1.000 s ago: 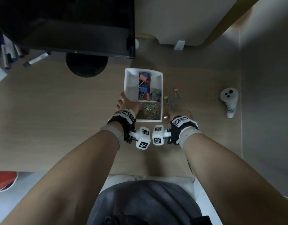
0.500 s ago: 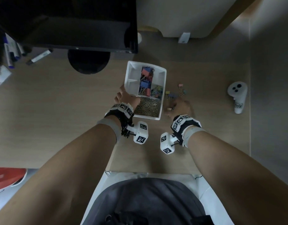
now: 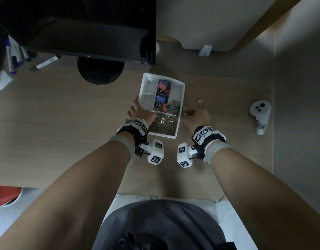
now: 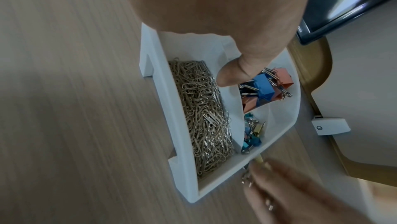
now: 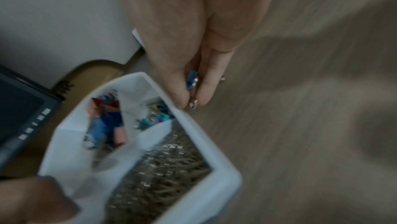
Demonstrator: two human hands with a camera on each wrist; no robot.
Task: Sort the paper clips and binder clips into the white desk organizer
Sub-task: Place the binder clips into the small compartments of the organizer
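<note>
The white desk organizer (image 3: 183, 91) sits mid-desk. Its near compartment holds paper clips (image 3: 162, 125), the middle one large pink and blue binder clips (image 3: 162, 98), and the right one small coloured binder clips (image 3: 173, 109). My left hand (image 3: 137, 112) grips the organizer's left rim (image 4: 163, 108), with the thumb (image 4: 232, 73) inside. My right hand (image 3: 197, 116) is just outside the right wall (image 5: 223, 168) and pinches a small blue binder clip (image 5: 191, 79) with other small clips between thumb and fingers. A pink clip (image 3: 199, 102) lies loose on the desk beyond it.
A black monitor (image 3: 83, 29) on a round base (image 3: 100, 73) stands behind the organizer. Markers (image 3: 45, 63) lie at the far left. A white controller (image 3: 260, 116) stands at the right near the wall. The desk's front edge is by my lap.
My right hand has moved forward along the organizer's right side to the loose small clips and closed on some. My left hand has stayed on the organizer.
</note>
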